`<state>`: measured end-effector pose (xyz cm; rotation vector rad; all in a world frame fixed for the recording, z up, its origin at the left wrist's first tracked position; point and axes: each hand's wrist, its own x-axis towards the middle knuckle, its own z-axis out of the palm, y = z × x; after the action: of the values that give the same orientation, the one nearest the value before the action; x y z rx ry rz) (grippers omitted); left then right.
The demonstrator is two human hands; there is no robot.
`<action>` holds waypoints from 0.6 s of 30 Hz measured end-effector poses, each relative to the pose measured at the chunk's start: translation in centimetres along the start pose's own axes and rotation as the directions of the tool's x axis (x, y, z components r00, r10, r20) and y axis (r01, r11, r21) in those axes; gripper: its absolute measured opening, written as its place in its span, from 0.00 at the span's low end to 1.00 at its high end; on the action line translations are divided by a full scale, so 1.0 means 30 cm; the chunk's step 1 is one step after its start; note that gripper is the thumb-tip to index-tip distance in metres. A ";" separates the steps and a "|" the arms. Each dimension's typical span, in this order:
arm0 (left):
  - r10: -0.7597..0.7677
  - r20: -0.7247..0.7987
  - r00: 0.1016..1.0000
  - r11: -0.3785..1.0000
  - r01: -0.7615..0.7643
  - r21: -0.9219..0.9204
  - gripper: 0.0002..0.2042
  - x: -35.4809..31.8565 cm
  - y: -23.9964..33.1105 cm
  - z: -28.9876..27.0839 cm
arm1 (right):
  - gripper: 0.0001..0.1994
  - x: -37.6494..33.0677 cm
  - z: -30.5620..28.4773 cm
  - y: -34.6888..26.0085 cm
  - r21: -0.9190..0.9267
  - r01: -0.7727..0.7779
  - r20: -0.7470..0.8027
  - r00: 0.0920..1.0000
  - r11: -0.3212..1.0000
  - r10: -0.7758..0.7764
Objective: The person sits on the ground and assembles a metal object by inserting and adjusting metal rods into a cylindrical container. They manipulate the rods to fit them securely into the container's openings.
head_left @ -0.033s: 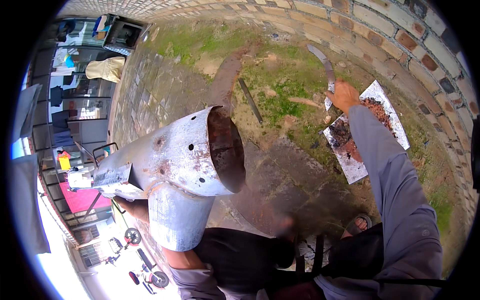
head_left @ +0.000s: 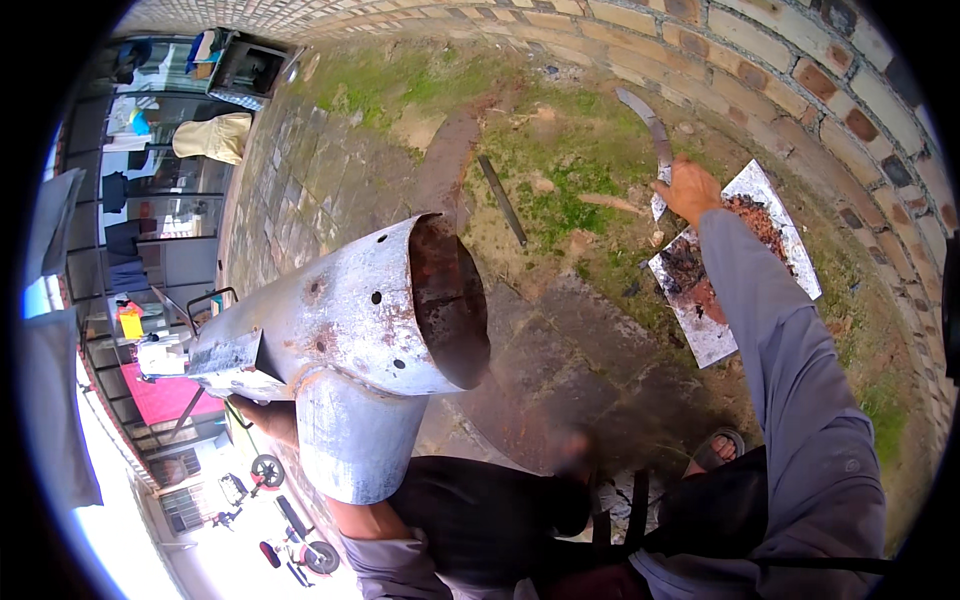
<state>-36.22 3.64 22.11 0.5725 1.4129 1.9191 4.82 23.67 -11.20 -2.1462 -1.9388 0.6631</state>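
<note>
Mossy yard ground (head_left: 578, 180): left hand (head_left: 268, 418) holds branched metal pipe (head_left: 350, 315) above paving (head_left: 555, 350), right hand (head_left: 690, 191) touches curved strip (head_left: 652, 128) near brick wall (head_left: 740, 80) edge, grip unclear; best keep pipe well supported, fingers off strip's edges.

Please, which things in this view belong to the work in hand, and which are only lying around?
Seem to belong to the work:
Branched metal pipe, on the left arm and hand
Curved metal strip, at the right hand
Probably the pale sheet with reddish debris

Apparently just lying around:
Dark narrow bar
Brown sliver
Cream cloth
</note>
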 end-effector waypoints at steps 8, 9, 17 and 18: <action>-0.111 -0.006 0.994 0.994 0.111 0.007 0.42 -0.025 0.024 -0.006 | 0.27 0.032 0.029 0.010 0.013 -0.039 -0.020 0.999 0.999 0.039; -0.116 0.000 0.993 0.993 0.116 0.002 0.42 -0.018 0.027 -0.009 | 0.27 0.027 0.024 -0.007 0.019 -0.034 -0.020 0.999 0.999 0.034; -0.176 0.106 0.979 0.984 0.177 0.001 0.46 0.038 -0.029 -0.041 | 0.19 -0.141 -0.213 -0.371 0.811 0.268 -0.105 0.941 0.520 -0.320; -0.169 0.167 0.971 0.981 0.182 -0.062 0.43 0.046 -0.032 -0.039 | 0.19 -0.213 -0.311 -0.429 0.863 0.282 -0.104 0.911 0.419 -0.399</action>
<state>-37.70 4.06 20.78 0.5347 1.2390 1.7380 -3.05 20.74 3.74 -1.0360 -1.4580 1.3332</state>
